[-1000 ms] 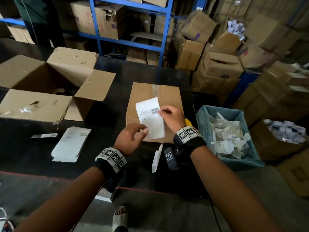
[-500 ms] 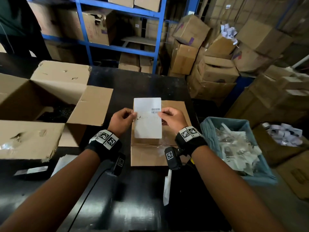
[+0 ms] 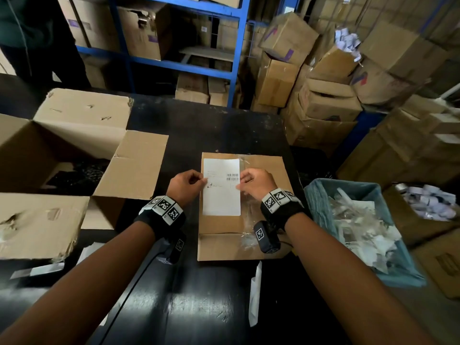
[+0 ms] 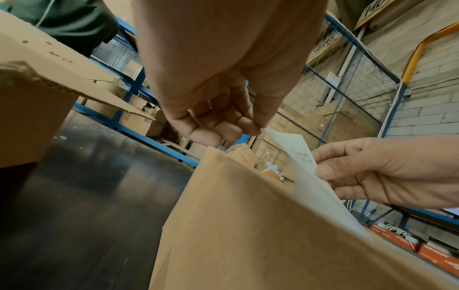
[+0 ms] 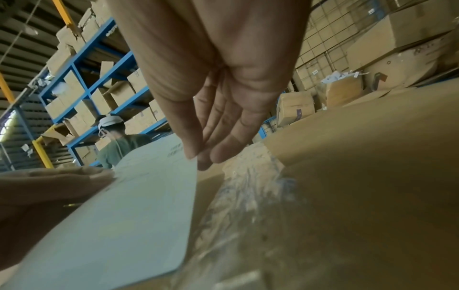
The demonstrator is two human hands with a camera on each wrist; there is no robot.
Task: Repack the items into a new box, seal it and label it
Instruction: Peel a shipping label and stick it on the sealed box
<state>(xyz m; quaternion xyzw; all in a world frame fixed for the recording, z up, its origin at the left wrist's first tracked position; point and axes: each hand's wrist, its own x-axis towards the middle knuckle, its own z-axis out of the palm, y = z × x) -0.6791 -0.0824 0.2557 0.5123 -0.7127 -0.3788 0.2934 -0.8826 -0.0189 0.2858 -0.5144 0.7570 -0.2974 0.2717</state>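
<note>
A small brown box (image 3: 263,210), shut and taped along its middle, lies on the black table (image 3: 204,305). A white label (image 3: 221,195) with barcodes is held over the box's left half. My left hand (image 3: 188,181) pinches the label's left edge and my right hand (image 3: 251,181) pinches its right edge. In the left wrist view the label (image 4: 308,176) is lifted off the box top (image 4: 248,225), tilted, between both hands. In the right wrist view the label (image 5: 139,206) hangs just above the taped seam (image 5: 248,196).
A large open box (image 3: 62,170) with dark contents stands at the left. A blue bin (image 3: 321,195) of paper and plastic scraps sits at the right. A strip of label backing (image 3: 255,295) lies on the table. Stacked cartons and blue shelving (image 3: 236,46) stand behind; a person (image 3: 37,33) stands far left.
The label went from being handled at an angle in front of the box to being held square over the box's left half, one hand on each side edge.
</note>
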